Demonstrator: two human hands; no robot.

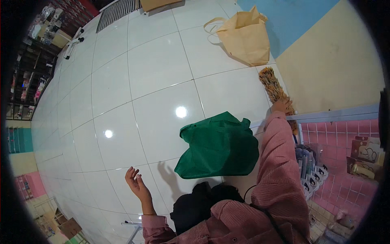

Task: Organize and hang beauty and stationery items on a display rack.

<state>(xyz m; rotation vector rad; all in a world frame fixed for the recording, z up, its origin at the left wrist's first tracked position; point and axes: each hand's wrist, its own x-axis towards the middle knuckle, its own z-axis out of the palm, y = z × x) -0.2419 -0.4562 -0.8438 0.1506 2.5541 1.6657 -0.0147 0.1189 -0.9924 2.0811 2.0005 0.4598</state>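
Observation:
My right hand (281, 106) is closed around the shaggy brown-and-tan head of a duster (271, 80), beside the wall at the right. The duster's lower end passes behind the corner of a white-framed display rack (338, 113). My left hand (138, 186) hangs in the air over the floor, fingers loosely spread and holding nothing. Between my two arms a green fabric bag (219, 146) rests on the floor, slumped, its contents hidden. Farther off, a beige bag (248, 39) with loop handles stands upright against the wall.
Glossy white tiles (158, 61) cover the floor. Packaged goods (313, 170) hang on the wire grid at my right, over a pink backing. Dark shelves (27, 85) with goods line the far left. A cardboard box (158, 4) and a metal grate (117, 13) lie at the top.

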